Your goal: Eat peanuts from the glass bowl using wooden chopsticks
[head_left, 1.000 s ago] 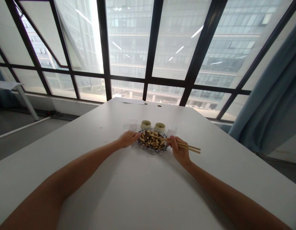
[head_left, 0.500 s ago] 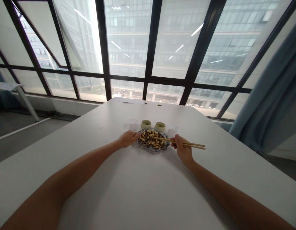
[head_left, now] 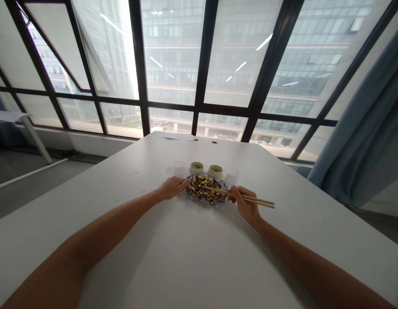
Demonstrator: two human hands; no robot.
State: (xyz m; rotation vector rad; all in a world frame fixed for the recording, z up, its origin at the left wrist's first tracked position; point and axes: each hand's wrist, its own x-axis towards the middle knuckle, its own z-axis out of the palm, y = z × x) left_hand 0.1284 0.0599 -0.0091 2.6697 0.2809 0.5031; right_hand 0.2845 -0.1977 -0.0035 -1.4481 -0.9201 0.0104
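Observation:
A clear glass dish (head_left: 203, 204) with a wavy rim sits on the white table, filled with what look like peanuts in their shells (head_left: 199, 182) and dark seeds. At its left edge, my left hand (head_left: 173, 187) has its thumb and fingers closed on the rim. My right hand (head_left: 248, 207), just right of the dish, grips a pair of wooden chopsticks (head_left: 259, 201). Their tips reach into the middle of the dish, among the peanuts; whether they pinch one is too small to tell.
Two pale green bowls (head_left: 196, 167) stand right behind the dish. A clear box-like container (head_left: 179, 167) is to their left and another clear container (head_left: 232, 177) to their right. White paper (head_left: 173, 135) lies at the table's far edge, before the windows.
My right hand has shifted slightly left and down, and the chopstick tips have moved a little lower in the dish. My left hand stays on the rim.

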